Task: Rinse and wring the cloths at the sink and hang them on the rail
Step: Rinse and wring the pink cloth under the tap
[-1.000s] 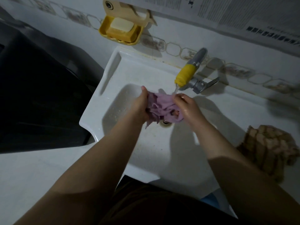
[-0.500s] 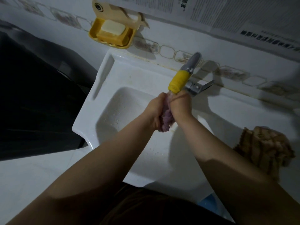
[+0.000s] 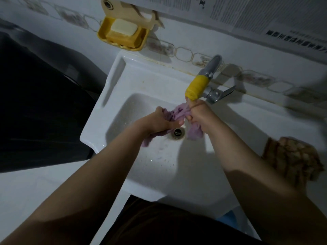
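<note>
Printed sheets (image 3: 265,16) on the tiled wall: text blurred, unreadable. Left hand (image 3: 155,122) and right hand (image 3: 200,114) both grip the purple cloth (image 3: 178,113), fingers curled round it, over the white sink (image 3: 141,82) drain under the yellow-wrapped tap (image 3: 198,86). Brown cloth (image 3: 292,158) lies on the white counter, right.

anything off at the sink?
Mostly the tap: its spout is wrapped in a yellow sleeve, which looks improvised. Brownish staining rings the drain. Both hands grip the purple cloth normally.
</note>
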